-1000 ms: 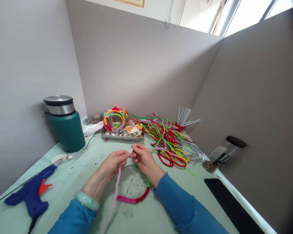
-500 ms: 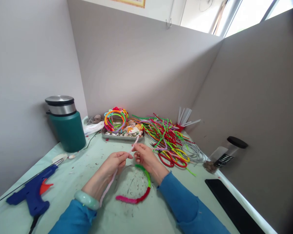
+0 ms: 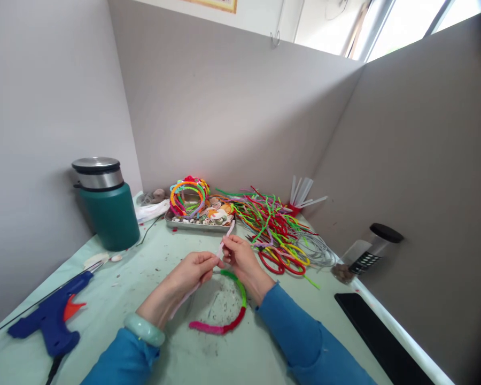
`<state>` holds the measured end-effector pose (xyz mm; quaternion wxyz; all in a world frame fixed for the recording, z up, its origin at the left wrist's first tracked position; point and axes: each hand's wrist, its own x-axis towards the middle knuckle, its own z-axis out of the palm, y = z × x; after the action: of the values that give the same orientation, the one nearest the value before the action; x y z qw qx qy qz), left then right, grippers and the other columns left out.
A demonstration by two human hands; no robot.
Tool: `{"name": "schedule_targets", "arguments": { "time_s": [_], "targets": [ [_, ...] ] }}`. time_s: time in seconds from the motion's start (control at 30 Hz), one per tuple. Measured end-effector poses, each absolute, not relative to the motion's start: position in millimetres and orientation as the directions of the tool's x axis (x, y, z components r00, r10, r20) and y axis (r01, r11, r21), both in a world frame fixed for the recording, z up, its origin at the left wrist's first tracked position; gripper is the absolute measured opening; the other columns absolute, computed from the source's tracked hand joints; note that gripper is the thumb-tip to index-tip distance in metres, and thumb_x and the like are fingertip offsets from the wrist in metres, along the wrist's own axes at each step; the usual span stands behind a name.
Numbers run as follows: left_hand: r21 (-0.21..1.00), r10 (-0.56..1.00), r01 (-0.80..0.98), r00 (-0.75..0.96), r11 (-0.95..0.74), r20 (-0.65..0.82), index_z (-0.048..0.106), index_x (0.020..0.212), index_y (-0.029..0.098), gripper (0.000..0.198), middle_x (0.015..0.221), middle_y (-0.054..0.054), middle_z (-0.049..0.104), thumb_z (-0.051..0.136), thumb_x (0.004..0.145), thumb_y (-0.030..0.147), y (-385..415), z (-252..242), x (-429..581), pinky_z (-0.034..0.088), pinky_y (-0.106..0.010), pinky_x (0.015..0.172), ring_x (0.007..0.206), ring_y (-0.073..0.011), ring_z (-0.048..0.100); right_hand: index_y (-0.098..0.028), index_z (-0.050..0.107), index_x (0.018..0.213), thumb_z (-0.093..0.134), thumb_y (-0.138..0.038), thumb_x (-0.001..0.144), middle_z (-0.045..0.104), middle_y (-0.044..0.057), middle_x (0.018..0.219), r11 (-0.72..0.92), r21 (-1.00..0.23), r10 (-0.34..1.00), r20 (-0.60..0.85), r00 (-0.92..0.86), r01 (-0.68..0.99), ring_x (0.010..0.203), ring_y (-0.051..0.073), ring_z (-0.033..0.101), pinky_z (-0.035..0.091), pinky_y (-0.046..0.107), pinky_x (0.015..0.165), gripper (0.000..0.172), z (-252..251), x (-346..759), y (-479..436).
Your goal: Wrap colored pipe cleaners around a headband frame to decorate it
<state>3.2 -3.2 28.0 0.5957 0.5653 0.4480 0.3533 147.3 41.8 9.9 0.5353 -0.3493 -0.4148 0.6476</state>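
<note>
My left hand (image 3: pixel 194 270) and my right hand (image 3: pixel 239 256) meet at mid-table, both pinched on a pale pink pipe cleaner (image 3: pixel 225 238). Its upper end sticks out above my right fingers; the rest trails down under my left palm. Below the hands lies a headband (image 3: pixel 230 315) wrapped in green, red and pink fuzz. A pale green bangle (image 3: pixel 143 329) sits on my left wrist.
A metal tray (image 3: pixel 200 223) of shells and wrapped headbands stands behind the hands, with a heap of coloured pipe cleaners (image 3: pixel 273 223) and red scissors (image 3: pixel 281 263) to its right. A green flask (image 3: pixel 106 205) and blue glue gun (image 3: pixel 50 320) are at left; a jar (image 3: pixel 366 252) and a black phone (image 3: pixel 379 337) at right.
The pink pipe cleaner has been drawn upward through my fingers, so more of it shows above my right hand and less trails by my left wrist. Both hands shifted slightly.
</note>
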Motion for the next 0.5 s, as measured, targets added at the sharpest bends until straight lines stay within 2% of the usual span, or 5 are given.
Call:
{"name": "schedule_targets", "arguments": {
  "time_s": [0.17,0.27,0.4,0.5],
  "targets": [
    [0.981,0.949,0.056,0.247,0.188,-0.196,0.058,0.081,0.013,0.042,0.036,0.01,0.032,0.056,0.066,0.052,0.6,25.8,0.2,0.011,-0.02,0.038,0.033,-0.0037,0.019,-0.016,0.059,0.074,0.066,-0.043,0.064,0.057,0.0,0.061,-0.127,-0.945,0.957,-0.037,-0.287,-0.302,0.05,0.008,0.048,0.028,0.017,0.04,0.03,8.1,143.9,36.0],
    [0.979,0.952,0.048,0.225,0.201,-0.206,0.057,0.076,0.013,0.041,0.036,0.011,0.029,0.056,0.066,0.052,1.0,25.8,-0.3,0.01,-0.02,0.037,0.032,-0.0031,0.017,-0.015,0.058,0.069,0.067,-0.039,0.064,0.056,-0.001,0.057,-0.069,-0.97,0.946,0.01,-0.323,-0.233,0.05,0.008,0.047,0.028,0.018,0.042,0.026,7.8,140.9,33.1],
    [0.982,0.938,0.082,0.293,0.169,-0.186,0.059,0.083,0.012,0.042,0.041,0.007,0.041,0.055,0.067,0.051,0.3,25.3,-0.9,0.014,-0.019,0.037,0.034,-0.004,0.026,-0.015,0.055,0.063,0.066,-0.033,0.064,0.048,-0.005,0.048,0.007,-0.962,0.981,0.059,-0.187,-0.272,0.043,0.006,0.04,0.026,0.019,0.041,0.021,8.6,143.7,37.2],
    [0.976,0.903,0.111,0.371,0.186,-0.215,0.06,0.086,0.012,0.042,0.04,0.008,0.037,0.055,0.069,0.05,-0.3,24.8,-2.1,0.014,-0.019,0.036,0.033,-0.0038,0.024,-0.015,0.054,0.061,0.067,-0.03,0.063,0.044,-0.006,0.046,0.012,-0.947,0.99,0.056,-0.129,-0.32,0.041,0.005,0.036,0.024,0.019,0.04,0.019,9.2,149.3,42.4]
  ]
}}
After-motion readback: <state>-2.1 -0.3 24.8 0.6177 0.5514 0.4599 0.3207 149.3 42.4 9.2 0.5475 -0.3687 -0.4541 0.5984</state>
